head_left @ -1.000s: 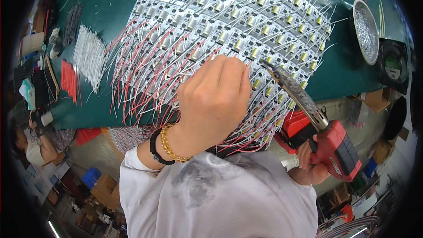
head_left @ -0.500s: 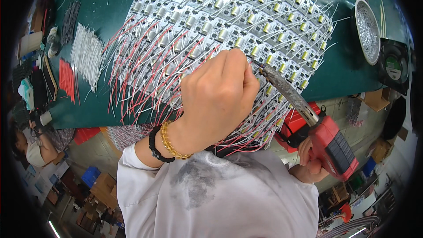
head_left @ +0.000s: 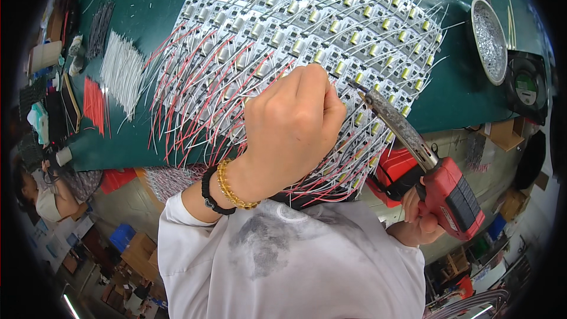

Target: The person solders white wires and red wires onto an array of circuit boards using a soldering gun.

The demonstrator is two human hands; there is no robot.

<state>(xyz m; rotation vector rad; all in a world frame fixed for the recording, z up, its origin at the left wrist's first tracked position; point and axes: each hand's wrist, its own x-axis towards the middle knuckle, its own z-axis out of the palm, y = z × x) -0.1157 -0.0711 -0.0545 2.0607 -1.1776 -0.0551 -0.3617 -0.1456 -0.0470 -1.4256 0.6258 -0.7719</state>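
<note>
A large panel of small white circuit boards (head_left: 276,36) lies in front of me, with yellowish and silvery cylindrical components and many thin wires. My left hand (head_left: 295,121) is closed in a pinch over the middle of the panel; its fingertips and whatever they hold are hidden beneath it. My right hand (head_left: 418,224) grips the red handle of a soldering gun (head_left: 407,136). The gun's dark tip sits just right of my left hand, over the boards; whether it touches them I cannot tell. Red and white wires (head_left: 195,94) hang off the panel's left and near edges.
Bundles of white wires (head_left: 123,77), red wires (head_left: 93,106) and black wires (head_left: 99,29) lie on the green table (head_left: 155,15) at left. A silvery bowl (head_left: 489,41) and a black fan (head_left: 525,85) stand at right. Another person (head_left: 56,198) sits at far left.
The soldering gun has shifted slightly right, its tip drawing away from my left fingers. My left hand stays closed in nearly the same place.
</note>
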